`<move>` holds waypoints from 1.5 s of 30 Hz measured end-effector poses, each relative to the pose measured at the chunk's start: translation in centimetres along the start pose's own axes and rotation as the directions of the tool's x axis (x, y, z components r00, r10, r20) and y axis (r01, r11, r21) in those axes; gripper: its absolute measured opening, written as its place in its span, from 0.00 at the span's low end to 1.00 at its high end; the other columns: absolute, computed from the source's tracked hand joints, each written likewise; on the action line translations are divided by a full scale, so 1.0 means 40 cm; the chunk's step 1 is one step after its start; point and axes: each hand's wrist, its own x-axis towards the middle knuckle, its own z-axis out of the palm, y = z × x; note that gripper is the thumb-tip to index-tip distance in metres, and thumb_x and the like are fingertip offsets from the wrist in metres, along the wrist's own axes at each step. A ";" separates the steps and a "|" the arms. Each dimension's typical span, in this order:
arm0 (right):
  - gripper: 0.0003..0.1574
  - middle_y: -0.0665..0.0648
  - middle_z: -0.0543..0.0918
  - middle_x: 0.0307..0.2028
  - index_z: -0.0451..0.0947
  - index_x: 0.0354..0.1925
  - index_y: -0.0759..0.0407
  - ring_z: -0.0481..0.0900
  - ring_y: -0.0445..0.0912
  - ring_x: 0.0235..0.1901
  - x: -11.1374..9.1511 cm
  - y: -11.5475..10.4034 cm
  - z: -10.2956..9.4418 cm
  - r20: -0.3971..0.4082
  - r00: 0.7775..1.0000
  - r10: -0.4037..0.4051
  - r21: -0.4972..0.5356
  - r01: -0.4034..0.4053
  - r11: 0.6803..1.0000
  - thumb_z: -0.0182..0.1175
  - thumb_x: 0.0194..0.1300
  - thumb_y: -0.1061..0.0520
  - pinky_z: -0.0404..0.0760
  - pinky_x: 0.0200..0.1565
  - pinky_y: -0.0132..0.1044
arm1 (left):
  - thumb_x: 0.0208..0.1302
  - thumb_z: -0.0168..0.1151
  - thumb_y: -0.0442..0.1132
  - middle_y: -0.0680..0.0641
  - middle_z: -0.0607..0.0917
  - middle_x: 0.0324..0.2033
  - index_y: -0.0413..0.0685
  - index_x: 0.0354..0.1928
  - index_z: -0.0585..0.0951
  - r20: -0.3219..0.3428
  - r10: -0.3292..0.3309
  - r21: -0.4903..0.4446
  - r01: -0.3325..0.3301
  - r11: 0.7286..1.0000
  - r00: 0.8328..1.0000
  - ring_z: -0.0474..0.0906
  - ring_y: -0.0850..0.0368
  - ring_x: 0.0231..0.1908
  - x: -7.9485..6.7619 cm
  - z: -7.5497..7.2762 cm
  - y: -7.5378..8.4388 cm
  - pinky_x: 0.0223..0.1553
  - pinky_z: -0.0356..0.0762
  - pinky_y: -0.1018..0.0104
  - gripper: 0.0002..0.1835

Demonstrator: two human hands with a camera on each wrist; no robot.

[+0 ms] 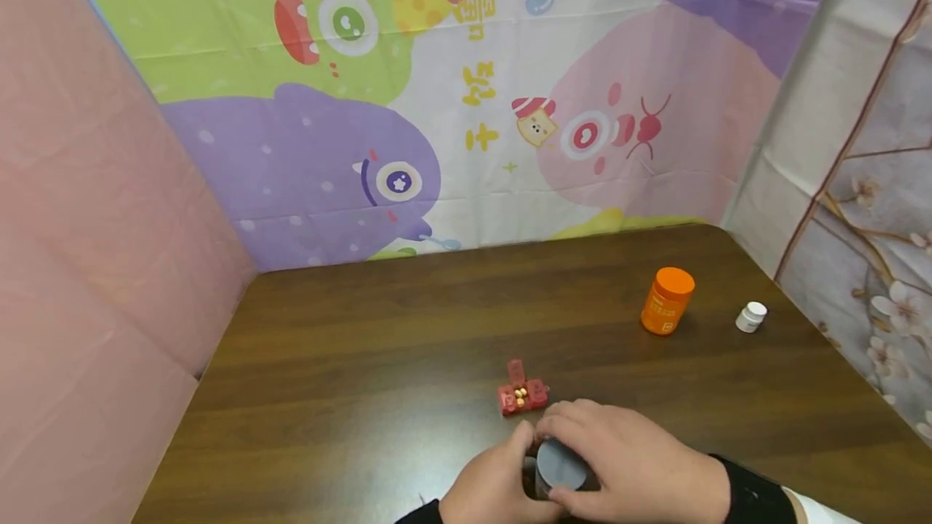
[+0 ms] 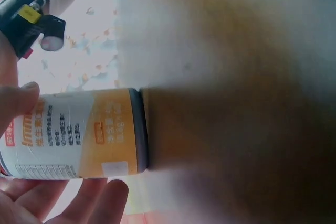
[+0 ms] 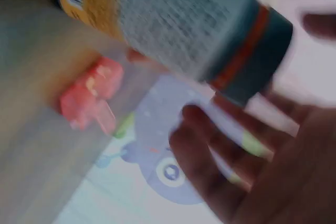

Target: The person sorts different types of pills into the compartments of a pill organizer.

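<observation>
My left hand [image 1: 491, 479] grips a supplement bottle [image 2: 79, 135] with a white and orange label, its thumb on one side and fingers on the other. The bottle stands near the table's front edge, its grey cap [image 1: 561, 466] facing up. Around the cap lies my right hand [image 1: 633, 463]. In the right wrist view its fingers [image 3: 205, 166] are loosely bent beside the cap, and the thumb stands apart from it. Just beyond the hands is a small red pill box [image 1: 508, 403] with one lid raised and several yellowish pills inside.
An orange bottle [image 1: 664, 310] with an orange lid stands at the back right of the brown wooden table [image 1: 349, 362]. Farther right, near the table edge, is a small white bottle [image 1: 749, 319]. Printed cloths [image 1: 502, 209] hang behind and beside the table.
</observation>
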 end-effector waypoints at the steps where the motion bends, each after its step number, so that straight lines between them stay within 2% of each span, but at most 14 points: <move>1: 0.31 0.40 0.75 0.52 0.71 0.60 0.42 0.71 0.36 0.44 -0.001 0.003 -0.007 0.016 0.997 -0.070 0.003 0.070 0.998 0.63 0.60 0.39 0.80 0.42 0.39 | 0.56 0.69 0.54 0.57 0.81 0.49 0.56 0.60 0.66 0.004 0.013 0.006 -0.013 1.000 1.000 0.76 0.71 0.39 0.001 -0.002 -0.002 0.39 0.78 0.70 0.33; 3: 0.37 0.41 0.71 0.60 0.67 0.65 0.41 0.69 0.38 0.51 -0.003 0.008 -0.018 0.039 0.981 -0.188 -0.009 0.189 0.982 0.66 0.58 0.47 0.79 0.47 0.43 | 0.56 0.69 0.54 0.56 0.80 0.51 0.55 0.65 0.63 0.012 0.030 0.006 -0.030 1.000 0.999 0.75 0.70 0.42 0.002 -0.005 -0.005 0.41 0.78 0.69 0.38; 5: 0.39 0.41 0.70 0.61 0.67 0.66 0.41 0.68 0.37 0.52 -0.004 0.010 -0.024 0.059 0.967 -0.246 -0.023 0.248 0.969 0.66 0.57 0.51 0.79 0.48 0.42 | 0.56 0.70 0.54 0.56 0.80 0.50 0.56 0.63 0.64 0.022 0.025 -0.014 -0.025 1.000 0.999 0.76 0.70 0.42 0.002 -0.006 -0.006 0.42 0.78 0.69 0.36; 8: 0.35 0.39 0.74 0.54 0.70 0.62 0.44 0.69 0.35 0.45 -0.004 0.010 -0.028 0.067 0.970 -0.235 0.001 0.235 0.972 0.66 0.56 0.52 0.78 0.43 0.35 | 0.54 0.72 0.54 0.58 0.81 0.44 0.58 0.53 0.68 0.024 0.003 -0.033 -0.003 0.999 1.000 0.76 0.71 0.38 0.001 -0.006 -0.004 0.38 0.78 0.71 0.29; 11: 0.28 0.39 0.75 0.44 0.74 0.56 0.46 0.69 0.34 0.38 0.002 0.005 -0.027 0.066 0.987 -0.147 0.043 0.144 0.989 0.66 0.57 0.48 0.77 0.37 0.29 | 0.53 0.73 0.52 0.58 0.82 0.42 0.58 0.48 0.69 0.010 -0.002 -0.018 0.002 1.000 1.000 0.75 0.71 0.36 0.003 -0.005 -0.003 0.36 0.76 0.72 0.26; 15: 0.22 0.39 0.72 0.33 0.74 0.44 0.44 0.69 0.34 0.30 0.016 -0.005 -0.022 0.076 0.997 0.009 0.026 -0.011 1.000 0.63 0.59 0.34 0.73 0.29 0.27 | 0.52 0.73 0.49 0.59 0.83 0.43 0.59 0.46 0.70 -0.003 -0.004 -0.028 0.004 1.000 1.000 0.75 0.71 0.35 0.008 -0.004 -0.003 0.35 0.75 0.73 0.24; 19: 0.29 0.39 0.68 0.21 0.69 0.33 0.44 0.65 0.35 0.19 0.026 -0.015 -0.005 0.069 0.984 0.161 -0.045 -0.159 0.986 0.55 0.57 0.23 0.64 0.19 0.28 | 0.52 0.74 0.48 0.60 0.83 0.42 0.60 0.43 0.70 -0.002 -0.010 -0.066 0.010 0.998 1.000 0.76 0.71 0.35 0.006 0.000 -0.003 0.35 0.76 0.73 0.23; 22: 0.34 0.40 0.66 0.16 0.68 0.30 0.45 0.63 0.36 0.14 0.032 -0.020 0.009 0.044 0.975 0.220 -0.088 -0.216 0.973 0.49 0.56 0.18 0.61 0.16 0.30 | 0.53 0.73 0.49 0.59 0.84 0.43 0.60 0.44 0.70 -0.004 0.003 -0.079 -0.003 0.997 1.000 0.76 0.71 0.36 0.003 0.001 -0.002 0.36 0.77 0.73 0.22; 26: 0.33 0.39 0.72 0.24 0.74 0.39 0.44 0.67 0.35 0.20 0.030 -0.016 0.003 0.075 0.984 0.160 -0.065 -0.155 0.986 0.52 0.57 0.20 0.67 0.19 0.30 | 0.54 0.72 0.50 0.56 0.83 0.46 0.59 0.46 0.70 0.005 0.011 -0.057 -0.011 0.998 1.000 0.76 0.70 0.40 0.003 -0.005 -0.002 0.39 0.77 0.71 0.23; 29: 0.30 0.38 0.75 0.34 0.75 0.51 0.45 0.70 0.33 0.27 0.017 -0.009 -0.018 0.131 0.989 0.073 -0.013 -0.072 0.997 0.62 0.57 0.31 0.73 0.26 0.30 | 0.54 0.72 0.51 0.54 0.82 0.47 0.58 0.48 0.69 0.022 0.009 -0.026 -0.008 1.000 1.000 0.76 0.69 0.41 0.004 -0.011 -0.003 0.39 0.77 0.70 0.25; 31: 0.30 0.38 0.74 0.36 0.75 0.54 0.46 0.70 0.33 0.28 0.010 -0.004 -0.031 0.150 0.988 0.025 0.003 -0.026 1.000 0.66 0.55 0.38 0.73 0.27 0.29 | 0.53 0.73 0.51 0.54 0.83 0.47 0.58 0.48 0.69 0.027 0.008 -0.017 -0.008 1.000 1.000 0.76 0.69 0.39 0.005 -0.012 -0.003 0.38 0.76 0.70 0.25; 34: 0.28 0.38 0.74 0.35 0.75 0.53 0.46 0.70 0.33 0.28 0.009 0.000 -0.039 0.165 0.986 -0.005 0.008 0.003 1.000 0.67 0.54 0.43 0.73 0.29 0.29 | 0.53 0.73 0.51 0.55 0.83 0.45 0.57 0.47 0.69 0.021 0.013 -0.017 -0.013 1.000 1.000 0.76 0.70 0.38 0.006 -0.011 -0.003 0.37 0.76 0.71 0.25; 38: 0.26 0.38 0.75 0.35 0.76 0.51 0.47 0.70 0.32 0.28 0.010 -0.001 -0.037 0.177 0.984 0.011 0.017 -0.014 1.000 0.66 0.56 0.42 0.75 0.30 0.29 | 0.52 0.74 0.50 0.56 0.84 0.44 0.58 0.46 0.70 0.011 0.013 -0.021 -0.013 1.000 1.000 0.76 0.70 0.37 0.006 -0.007 -0.002 0.38 0.76 0.70 0.25; 45: 0.19 0.37 0.72 0.30 0.75 0.43 0.46 0.69 0.33 0.25 -0.005 -0.014 -0.021 0.104 0.993 0.049 -0.004 -0.048 0.999 0.67 0.54 0.43 0.72 0.28 0.28 | 0.51 0.74 0.48 0.59 0.84 0.42 0.60 0.44 0.70 0.014 -0.028 -0.040 0.029 0.999 1.000 0.76 0.70 0.35 0.005 -0.009 0.005 0.37 0.75 0.70 0.23</move>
